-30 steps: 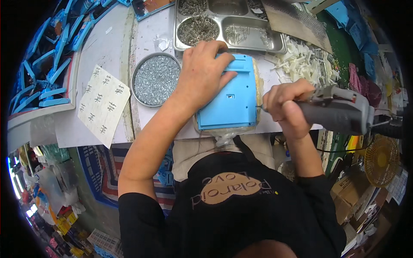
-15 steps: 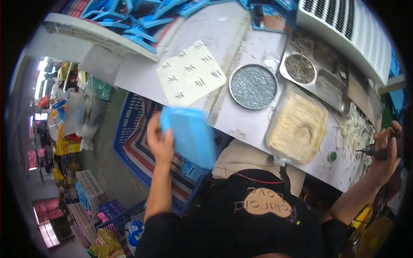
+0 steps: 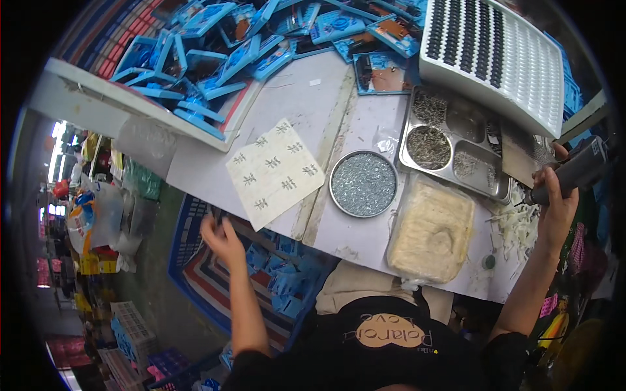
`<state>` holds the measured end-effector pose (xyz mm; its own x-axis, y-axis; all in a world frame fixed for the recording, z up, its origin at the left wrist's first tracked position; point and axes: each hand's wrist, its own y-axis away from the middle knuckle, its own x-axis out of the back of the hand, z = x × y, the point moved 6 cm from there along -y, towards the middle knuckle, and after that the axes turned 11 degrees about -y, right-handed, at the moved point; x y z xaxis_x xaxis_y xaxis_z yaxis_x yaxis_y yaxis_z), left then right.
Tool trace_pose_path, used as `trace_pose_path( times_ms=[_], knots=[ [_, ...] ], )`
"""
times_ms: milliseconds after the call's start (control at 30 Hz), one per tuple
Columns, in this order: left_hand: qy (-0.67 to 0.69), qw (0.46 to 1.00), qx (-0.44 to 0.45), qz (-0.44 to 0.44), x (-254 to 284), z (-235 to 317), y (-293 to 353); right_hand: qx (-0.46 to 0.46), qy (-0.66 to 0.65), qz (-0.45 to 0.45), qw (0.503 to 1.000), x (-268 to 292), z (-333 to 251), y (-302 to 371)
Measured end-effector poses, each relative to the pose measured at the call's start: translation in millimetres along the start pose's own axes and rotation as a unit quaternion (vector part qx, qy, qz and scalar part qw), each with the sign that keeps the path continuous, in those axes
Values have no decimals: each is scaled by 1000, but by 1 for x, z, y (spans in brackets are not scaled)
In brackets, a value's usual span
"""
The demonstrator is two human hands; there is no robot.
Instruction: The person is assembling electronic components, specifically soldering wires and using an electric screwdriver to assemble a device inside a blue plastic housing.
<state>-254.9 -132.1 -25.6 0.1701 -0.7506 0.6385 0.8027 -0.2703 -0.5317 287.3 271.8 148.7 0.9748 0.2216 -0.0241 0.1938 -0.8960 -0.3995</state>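
My left hand (image 3: pixel 225 242) hangs over a blue plastic basket (image 3: pixel 175 251), its fingers apart and nothing in them. Several light-blue plastic casings (image 3: pixel 285 287) lie inside on a striped lining. At the right, my right hand (image 3: pixel 554 199) is closed around a dark power screwdriver (image 3: pixel 580 171), raised beside the metal tray. Its bit cannot be made out. A round tin of small silvery screws (image 3: pixel 364 184) stands on the table between my hands. Next to it lies a yellowish block in clear plastic (image 3: pixel 433 225).
A sheet of paper with handwritten marks (image 3: pixel 274 176) lies left of the tin. Behind are a divided metal tray of hardware (image 3: pixel 407 153), a ribbed white rack with black pieces (image 3: pixel 521 72) and heaped blue casings with wiring (image 3: pixel 336 27). White plastic scraps (image 3: pixel 515 228) lie at the right.
The blue casing that was in my left hand is out of it; the hand has opened and moved slightly left. My right hand has lifted the screwdriver. The whole view has shifted.
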Motion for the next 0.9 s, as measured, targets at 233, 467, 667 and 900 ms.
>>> trace_pose_path(
  times_ms=[233,467,667,900],
  knots=[
    [77,940,-60,-328,-305,287,-138,43,12,62,997,3,5,25],
    [-10,946,14,-324,-371,354,-125,11,51,88,995,43,-3,68],
    [54,978,-196,49,-227,326,-182,-48,1,42,998,40,24,92],
    [316,789,-197,-488,-100,384,-93,-347,-125,-169,914,-57,80,94]
  ],
)
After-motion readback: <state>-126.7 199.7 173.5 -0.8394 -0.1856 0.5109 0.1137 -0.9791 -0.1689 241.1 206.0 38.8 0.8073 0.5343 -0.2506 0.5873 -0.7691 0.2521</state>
